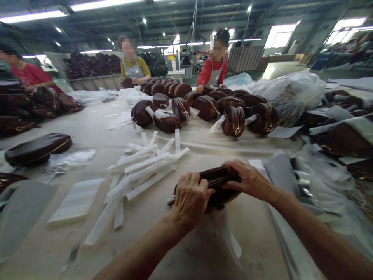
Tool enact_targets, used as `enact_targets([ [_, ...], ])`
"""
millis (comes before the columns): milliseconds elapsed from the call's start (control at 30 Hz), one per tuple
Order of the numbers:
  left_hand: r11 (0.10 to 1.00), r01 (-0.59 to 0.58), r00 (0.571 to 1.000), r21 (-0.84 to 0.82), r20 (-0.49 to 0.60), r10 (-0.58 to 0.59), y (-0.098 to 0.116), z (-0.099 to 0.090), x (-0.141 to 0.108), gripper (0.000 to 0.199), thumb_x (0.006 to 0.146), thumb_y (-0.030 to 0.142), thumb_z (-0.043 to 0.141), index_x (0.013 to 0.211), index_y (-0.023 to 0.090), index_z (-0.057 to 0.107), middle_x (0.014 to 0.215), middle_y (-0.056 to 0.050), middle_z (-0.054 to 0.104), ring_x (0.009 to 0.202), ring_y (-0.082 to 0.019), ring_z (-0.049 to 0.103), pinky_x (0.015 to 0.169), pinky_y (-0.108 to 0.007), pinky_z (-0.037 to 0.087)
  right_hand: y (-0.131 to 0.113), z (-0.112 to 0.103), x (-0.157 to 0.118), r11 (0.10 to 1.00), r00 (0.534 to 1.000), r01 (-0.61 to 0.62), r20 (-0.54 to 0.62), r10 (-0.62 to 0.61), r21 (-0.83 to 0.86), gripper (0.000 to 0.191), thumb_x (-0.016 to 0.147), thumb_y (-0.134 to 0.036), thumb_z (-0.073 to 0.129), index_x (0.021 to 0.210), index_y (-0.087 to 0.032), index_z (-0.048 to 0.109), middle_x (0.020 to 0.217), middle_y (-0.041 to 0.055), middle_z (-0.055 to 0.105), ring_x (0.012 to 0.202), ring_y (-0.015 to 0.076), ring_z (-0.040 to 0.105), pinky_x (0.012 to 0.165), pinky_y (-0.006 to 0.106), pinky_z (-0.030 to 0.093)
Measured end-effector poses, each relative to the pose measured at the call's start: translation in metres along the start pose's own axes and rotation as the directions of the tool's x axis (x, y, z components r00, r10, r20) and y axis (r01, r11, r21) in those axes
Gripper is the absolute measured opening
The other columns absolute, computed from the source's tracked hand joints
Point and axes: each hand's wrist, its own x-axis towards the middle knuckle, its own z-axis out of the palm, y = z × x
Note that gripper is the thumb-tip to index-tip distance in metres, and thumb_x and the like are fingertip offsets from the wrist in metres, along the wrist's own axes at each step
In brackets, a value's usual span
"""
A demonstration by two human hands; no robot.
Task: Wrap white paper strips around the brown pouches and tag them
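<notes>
A dark brown leather bag point(214, 174) is held between my two hands at the near middle of the table, its long opening facing up. My left hand point(190, 194) grips the near left side, fingers bent over the rim and thumb at the opening. On the right end, my right hand point(247, 179) pinches the edge, fingers on the far side and thumb inside or along the near rim; which is unclear. White material point(229, 233) hangs or lies just below the bag. The bag's underside is hidden by my left hand and shadow.
White paper strips point(148, 167) lie in a loose pile left of the bag, beside a stack of white sheets point(76, 200). Several finished-looking brown bags point(205, 107) stand farther back. Clear plastic point(291, 93) heaps at right. Several people work across the table point(122, 249).
</notes>
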Motion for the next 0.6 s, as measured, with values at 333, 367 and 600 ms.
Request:
enact_targets([
  [333, 0.965, -0.089, 0.996, -0.245, 0.001, 0.092, -0.054, 0.021, 0.009, 0.027, 0.083, 0.029, 0.062, 0.105, 0.017, 0.051, 0.097, -0.006, 0.062, 0.088, -0.021, 0.058, 0.081, -0.036, 0.045, -0.015, 0.032, -0.012, 0.984, 0.99, -0.112, -0.098, 0.099, -0.138, 0.026, 0.086, -0.044, 0.056, 0.08, -0.019, 0.054, 0.076, 0.0035, 0.06, 0.069, 0.018, 0.056, 0.063, 0.029, 0.044],
  [367, 0.959, -0.104, 0.993, -0.262, 0.032, 0.116, -0.057, 0.018, 0.012, 0.037, 0.083, 0.03, 0.062, 0.114, 0.017, 0.047, 0.098, -0.006, 0.062, 0.089, -0.021, 0.058, 0.081, -0.036, 0.045, -0.02, 0.036, -0.015, 0.983, 0.988, -0.108, -0.126, 0.09, -0.146, 0.026, 0.088, -0.043, 0.054, 0.08, -0.018, 0.053, 0.073, 0.0033, 0.059, 0.067, 0.0179, 0.055, 0.061, 0.029, 0.042],
  [600, 0.923, -0.384, 0.913, 0.001, 0.147, 0.38, -0.041, 0.012, 0.03, 0.025, 0.088, 0.04, 0.054, 0.089, 0.016, 0.055, 0.082, -0.005, 0.061, 0.077, -0.022, 0.057, 0.072, -0.035, 0.044, -0.028, 0.05, -0.022, 0.976, 0.972, -0.078, -0.234, 0.029, -0.202, 0.021, 0.088, -0.036, 0.056, 0.081, -0.016, 0.055, 0.074, 0.0057, 0.061, 0.069, 0.0193, 0.055, 0.064, 0.03, 0.042],
])
